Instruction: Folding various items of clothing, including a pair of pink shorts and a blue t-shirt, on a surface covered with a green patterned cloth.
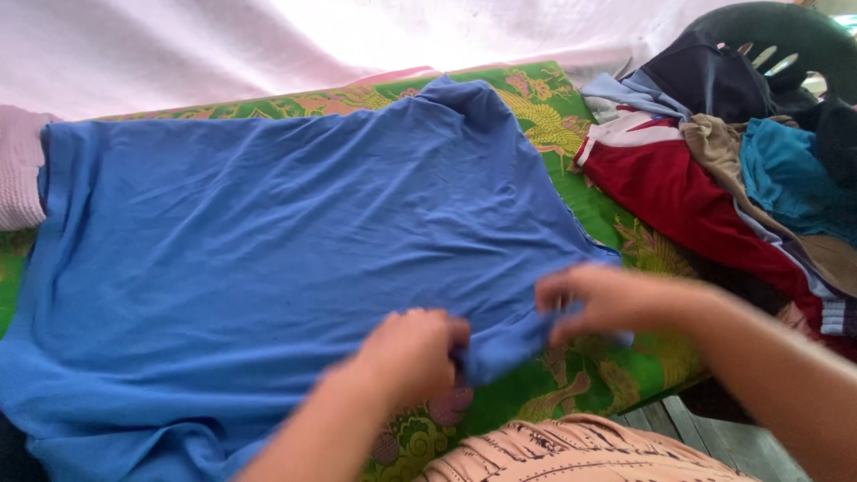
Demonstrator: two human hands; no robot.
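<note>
Peach patterned cloth [571,451] over the person's lap sits lowest in view, just under the two hands. Left hand [412,353] and right hand [600,302] each pinch one sleeve of the blue shirt [295,241], both grips closed on that cloth, probably to pull it flat. Away from the grip the shirt spreads across a green and gold mat [585,201]. Right of the right hand lies a pile of clothes [714,170], red, tan and teal, heaped against a dark plastic chair [786,36] that holds some of them.

Single head-worn view, looking steeply down, close over the blue shirt [295,223]
</note>
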